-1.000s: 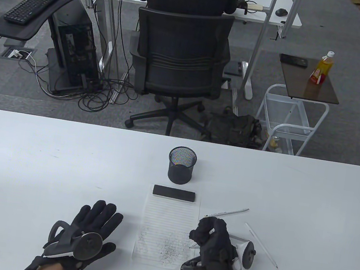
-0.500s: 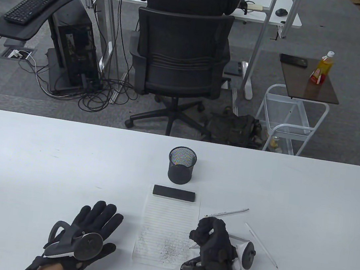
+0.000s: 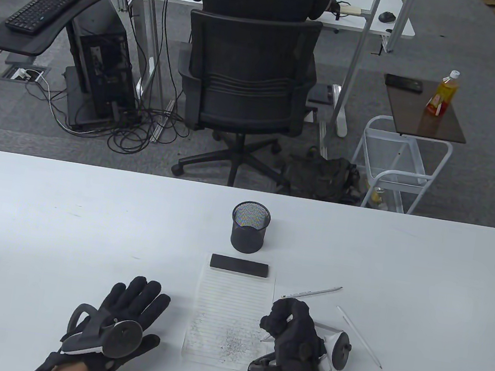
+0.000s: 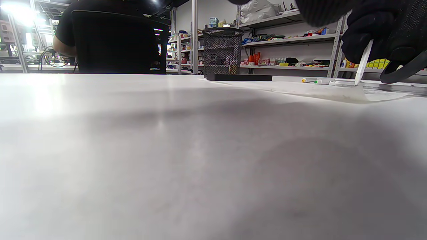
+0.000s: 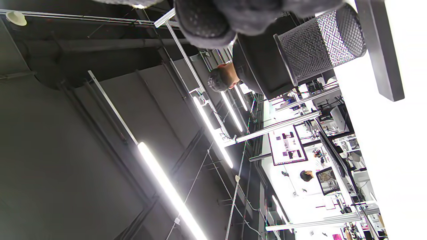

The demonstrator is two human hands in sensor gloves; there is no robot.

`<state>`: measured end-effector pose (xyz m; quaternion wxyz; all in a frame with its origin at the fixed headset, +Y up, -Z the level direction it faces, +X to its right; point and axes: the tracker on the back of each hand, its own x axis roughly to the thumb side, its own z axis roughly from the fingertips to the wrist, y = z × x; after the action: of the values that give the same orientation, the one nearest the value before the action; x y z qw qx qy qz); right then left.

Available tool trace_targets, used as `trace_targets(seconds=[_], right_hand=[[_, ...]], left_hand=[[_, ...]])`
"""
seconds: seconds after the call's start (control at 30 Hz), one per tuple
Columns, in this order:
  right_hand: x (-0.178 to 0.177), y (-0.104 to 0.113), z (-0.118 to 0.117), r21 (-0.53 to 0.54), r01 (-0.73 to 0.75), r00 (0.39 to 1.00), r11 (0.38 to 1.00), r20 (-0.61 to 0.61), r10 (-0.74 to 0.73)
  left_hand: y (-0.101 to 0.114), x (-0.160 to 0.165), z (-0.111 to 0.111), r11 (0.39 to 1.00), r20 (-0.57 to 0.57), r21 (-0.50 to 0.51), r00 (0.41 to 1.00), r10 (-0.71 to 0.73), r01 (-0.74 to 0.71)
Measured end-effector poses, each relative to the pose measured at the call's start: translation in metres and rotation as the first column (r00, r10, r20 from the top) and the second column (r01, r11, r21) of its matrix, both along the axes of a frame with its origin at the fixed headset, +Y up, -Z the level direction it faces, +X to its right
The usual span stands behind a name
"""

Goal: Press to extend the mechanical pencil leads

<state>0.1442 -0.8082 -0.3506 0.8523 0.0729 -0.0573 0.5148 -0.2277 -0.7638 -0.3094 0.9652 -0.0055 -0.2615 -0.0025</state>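
White table [image 3: 40, 221] unchanged, right hand [image 3: 292, 339] still gripping pencil [image 3: 267, 335] over notepad [image 3: 229, 316], left hand [image 3: 119, 314] still flat, fingers spread

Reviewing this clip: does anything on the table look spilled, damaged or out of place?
Yes. The lower part of the lined paper is littered with dark specks, which look like broken lead bits, just left of the pencil tip held by the right hand. Two other pencils lie loose at different angles. Nothing looks damaged.
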Motion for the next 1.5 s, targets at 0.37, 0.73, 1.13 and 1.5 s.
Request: trace_targets(seconds=[0.37,0.73,1.13,1.5], right_hand=[[-0.001,0.001,0.0,0.01,-0.027,1.0,1.0,0.0,0.027],[-0.002,0.001,-0.001,0.013,-0.046,0.999,0.999,0.002,0.046],[-0.003,0.013,-0.001,0.066,0.003,0.999,0.998,-0.045,0.0],[0.008,0.08,0.009,0.142,-0.798,0.575,0.585,-0.112,0.811]], left_hand=[[0.0,0.001,0.0,1.0,0.003,-0.001,1.0,-0.007,0.007],[-0.001,0.002,0.0,1.0,0.003,-0.001,1.0,-0.013,0.013],[-0.001,0.003,0.0,1.0,0.006,-0.004,1.0,-0.016,0.016],[0.001,0.001,0.0,1.0,-0.001,0.008,1.0,-0.012,0.012]])
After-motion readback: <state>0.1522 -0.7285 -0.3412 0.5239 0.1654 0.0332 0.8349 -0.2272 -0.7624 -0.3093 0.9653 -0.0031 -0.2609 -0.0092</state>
